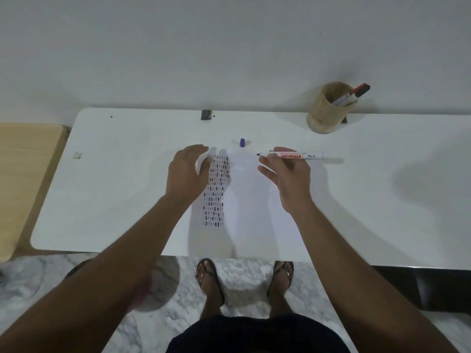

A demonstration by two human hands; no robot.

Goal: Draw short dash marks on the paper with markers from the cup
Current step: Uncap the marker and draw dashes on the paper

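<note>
A white sheet of paper [252,200] lies on the white table [114,174], with columns of short dark dash marks [216,189] down its left part. My left hand [187,171] hovers with fingers apart over the paper's left edge, holding nothing. My right hand [288,174] holds an uncapped white marker [293,155] sideways, tip pointing left, just above the paper's far right corner. A blue cap [242,142] stands on the table just beyond the paper. At the back right stands a tan cup [325,110] with other markers [354,94] in it.
A wall runs right behind the table. A small dark clip [206,114] sits at the table's back edge. A wooden surface [23,174] adjoins on the left. My sandalled feet [244,278] stand on marble floor below the table's front edge.
</note>
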